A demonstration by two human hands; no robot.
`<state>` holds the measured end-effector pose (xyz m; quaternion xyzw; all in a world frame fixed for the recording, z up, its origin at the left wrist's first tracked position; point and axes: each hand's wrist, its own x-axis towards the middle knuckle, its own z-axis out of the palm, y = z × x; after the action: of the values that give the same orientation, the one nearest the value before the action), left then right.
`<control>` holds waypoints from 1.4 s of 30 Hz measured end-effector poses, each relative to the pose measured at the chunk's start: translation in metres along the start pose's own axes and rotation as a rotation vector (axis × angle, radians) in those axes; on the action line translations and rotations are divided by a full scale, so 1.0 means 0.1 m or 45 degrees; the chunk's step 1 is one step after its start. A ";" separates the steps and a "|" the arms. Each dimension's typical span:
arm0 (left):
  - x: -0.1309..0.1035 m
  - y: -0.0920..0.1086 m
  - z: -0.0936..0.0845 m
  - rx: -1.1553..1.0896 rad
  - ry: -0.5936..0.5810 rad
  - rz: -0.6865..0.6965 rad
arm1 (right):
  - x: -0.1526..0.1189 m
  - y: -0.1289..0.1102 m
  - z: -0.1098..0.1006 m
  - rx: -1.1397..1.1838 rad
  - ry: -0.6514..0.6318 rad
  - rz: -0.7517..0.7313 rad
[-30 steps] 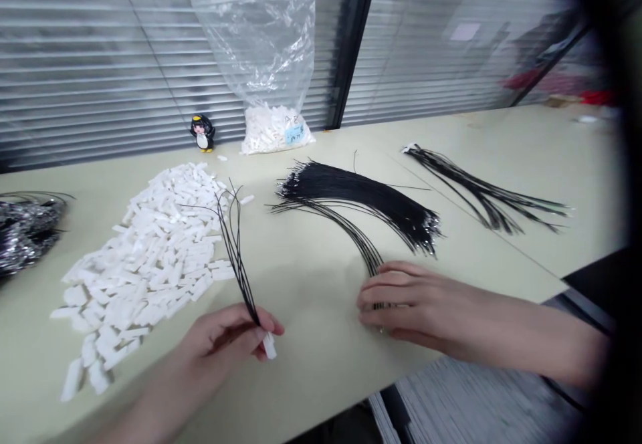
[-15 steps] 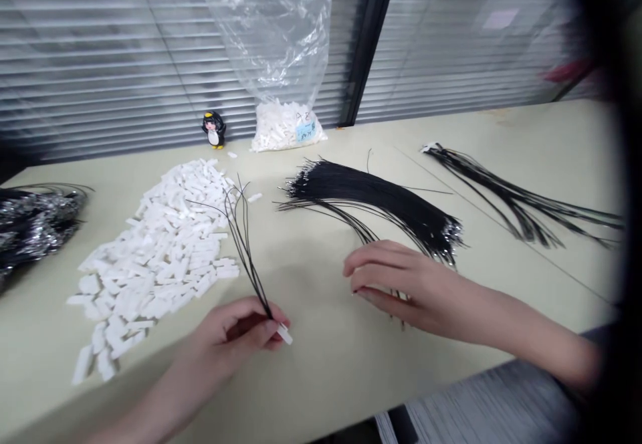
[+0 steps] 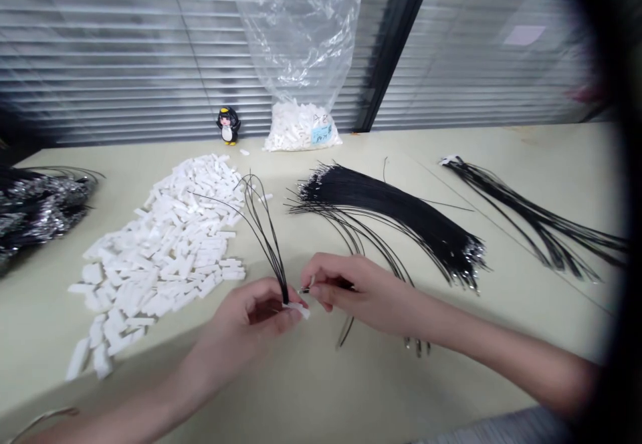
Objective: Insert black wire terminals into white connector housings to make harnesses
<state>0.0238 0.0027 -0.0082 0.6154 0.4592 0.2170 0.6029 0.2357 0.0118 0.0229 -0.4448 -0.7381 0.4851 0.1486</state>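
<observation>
My left hand (image 3: pixel 251 323) pinches a small white plastic connector (image 3: pixel 299 309) with several thin black wires (image 3: pixel 265 230) rising out of it. My right hand (image 3: pixel 351 290) holds a single black wire (image 3: pixel 345 329) by its metal tip, right next to the connector. A loose pile of white connectors (image 3: pixel 170 243) lies on the table to the left. A thick bundle of black wires (image 3: pixel 396 213) with metal ends fans out just behind my right hand.
A clear plastic bag (image 3: pixel 301 63) of white connectors stands at the back by the blinds, beside a small penguin figure (image 3: pixel 228 125). Another wire bundle (image 3: pixel 536 220) lies at the right. A dark shiny heap (image 3: pixel 35 206) sits at the left edge.
My right hand left the wire bundle and came left with one wire, its tip now at the connector in my left hand. The view shifted slightly.
</observation>
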 end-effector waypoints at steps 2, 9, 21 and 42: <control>-0.01 -0.01 0.00 -0.027 -0.008 0.004 | -0.01 0.04 0.03 0.022 0.009 0.026; -0.05 -0.04 0.00 0.004 0.023 -0.004 | -0.11 0.03 0.07 0.092 0.023 0.161; -0.14 -0.01 0.07 0.068 0.020 0.144 | -0.17 -0.15 0.02 -0.271 0.162 -0.015; -0.15 0.02 0.05 0.228 -0.044 0.260 | 0.04 -0.30 -0.19 -0.494 -0.308 -0.146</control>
<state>0.0209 -0.0126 -0.0033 0.7138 0.4013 0.2247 0.5281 0.2300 0.0217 0.0567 -0.3610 -0.8540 0.3746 -0.0019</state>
